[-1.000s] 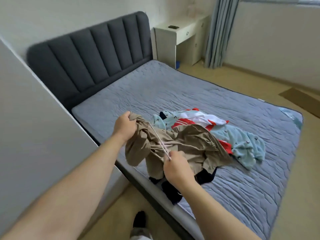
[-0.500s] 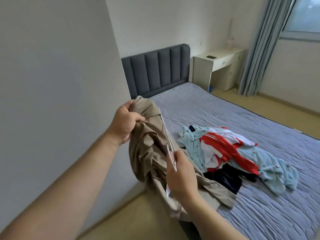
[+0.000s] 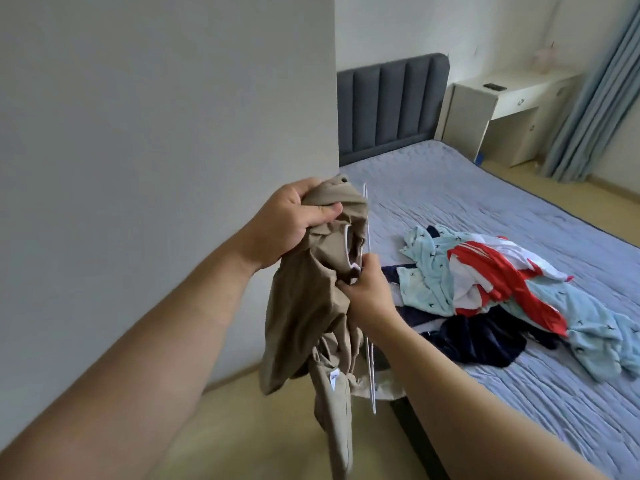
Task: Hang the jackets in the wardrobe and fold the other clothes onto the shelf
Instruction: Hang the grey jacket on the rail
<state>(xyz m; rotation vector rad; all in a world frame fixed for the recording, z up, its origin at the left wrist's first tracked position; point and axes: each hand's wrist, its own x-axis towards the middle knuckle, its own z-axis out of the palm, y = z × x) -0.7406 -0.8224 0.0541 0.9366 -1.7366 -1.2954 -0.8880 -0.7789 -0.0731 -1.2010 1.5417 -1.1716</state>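
Jacket [image 3: 304,306] and hanger [image 3: 366,216] lifted off bed [image 3: 485,188]; label [image 3: 333,378] unreadable.

The tan jacket [image 3: 308,306], near the centre, is thin woven cloth, matt and heavily creased, with a small white sewn-in label. Beside it runs the wire hanger [image 3: 371,372], a thin, smooth white rod, metal by its look. Toward 3 o'clock lie a soft, fleecy pale blue garment [image 3: 427,282], a smooth red and white garment [image 3: 491,271] and a matt navy garment [image 3: 485,341]. The bed cover [image 3: 467,188] is quilted grey cloth. At 1 o'clock the headboard [image 3: 391,105] is padded, ribbed dark fabric. At 2 o'clock the desk [image 3: 485,112] is matt white board.
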